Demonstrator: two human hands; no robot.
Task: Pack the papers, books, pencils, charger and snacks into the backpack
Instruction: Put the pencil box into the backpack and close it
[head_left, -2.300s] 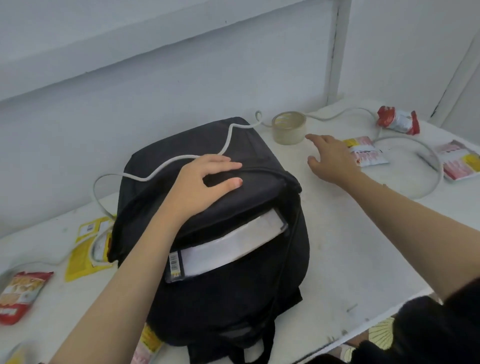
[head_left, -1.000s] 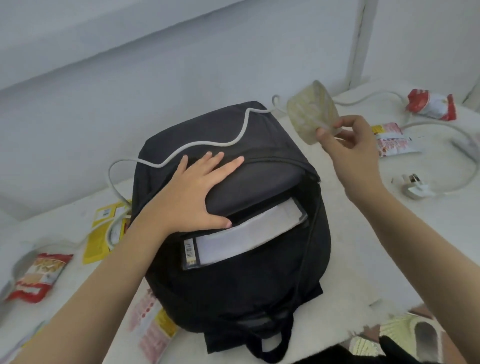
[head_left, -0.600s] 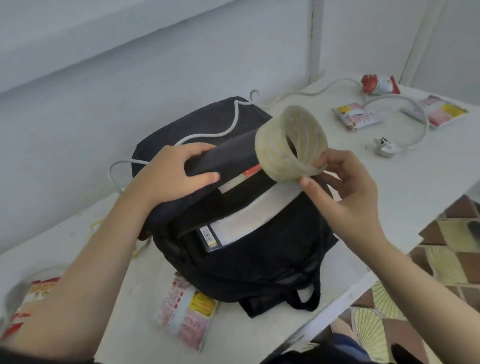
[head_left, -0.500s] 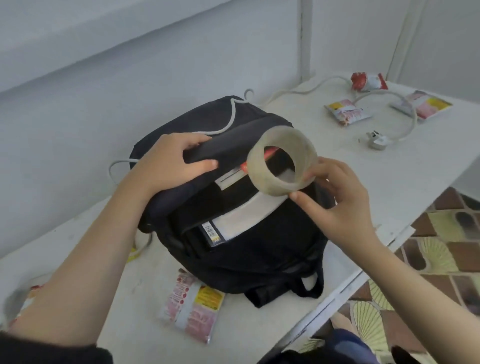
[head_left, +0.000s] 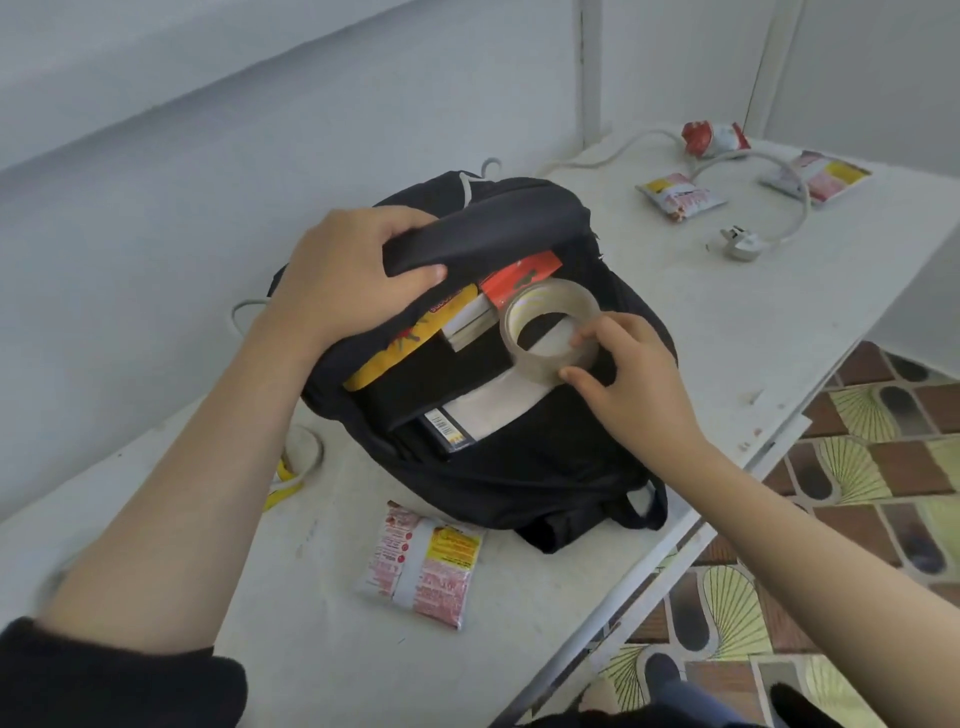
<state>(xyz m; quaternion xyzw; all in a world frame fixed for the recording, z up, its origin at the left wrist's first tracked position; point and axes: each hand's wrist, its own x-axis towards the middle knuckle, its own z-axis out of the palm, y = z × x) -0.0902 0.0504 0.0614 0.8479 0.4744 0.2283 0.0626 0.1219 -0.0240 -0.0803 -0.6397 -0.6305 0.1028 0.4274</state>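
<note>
A black backpack (head_left: 524, 467) lies on the white table (head_left: 727, 322) with its top unzipped. My left hand (head_left: 343, 275) grips the raised top flap and holds the mouth wide. My right hand (head_left: 623, 379) pinches a roll of clear tape (head_left: 550, 332) right at the opening. Inside I see a yellow book (head_left: 400, 343), a red packet (head_left: 519, 278), white pages and a barcoded book (head_left: 447, 428). A snack packet (head_left: 421, 564) lies in front of the bag. Three more snack packets (head_left: 678, 195) lie far right, by the charger plug (head_left: 740, 244) and its white cable.
The table's front edge runs diagonally close to the bag's straps, with patterned floor tiles (head_left: 852, 467) below. A grey wall stands right behind the bag. A white cable loop (head_left: 306, 447) and a yellow packet peek out at the bag's left.
My right hand picked the tape roll up from the table behind the bag and brought it to the opening. My left hand lifted the flap, which uncovered the books inside.
</note>
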